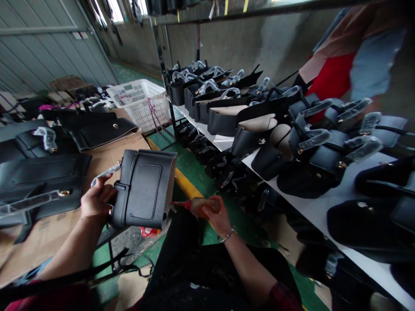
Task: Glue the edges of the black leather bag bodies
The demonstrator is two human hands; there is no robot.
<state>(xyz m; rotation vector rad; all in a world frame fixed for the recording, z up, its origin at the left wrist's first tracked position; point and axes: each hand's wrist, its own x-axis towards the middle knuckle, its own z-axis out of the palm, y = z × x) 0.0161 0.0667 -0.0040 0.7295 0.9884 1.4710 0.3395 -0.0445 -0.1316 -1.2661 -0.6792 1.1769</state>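
My left hand [95, 199] grips a black leather handbag [144, 188] by its side, holding it up in front of me with its back pocket panel facing me. A plastic-wrapped strap end sticks out above my fingers. My right hand [216, 216] is closed around a tool with a wooden handle and a red shaft [191, 205], whose tip touches the bag's lower right edge. A bracelet sits on my right wrist.
Rows of black handbags [301, 138] fill a white shelf [327, 203] on the right. Flat black bag pieces lie on cardboard [106, 155] at left. A white plastic basket [142, 101] stands behind. Another person in red [337, 73] stands at the upper right. Green floor lies below.
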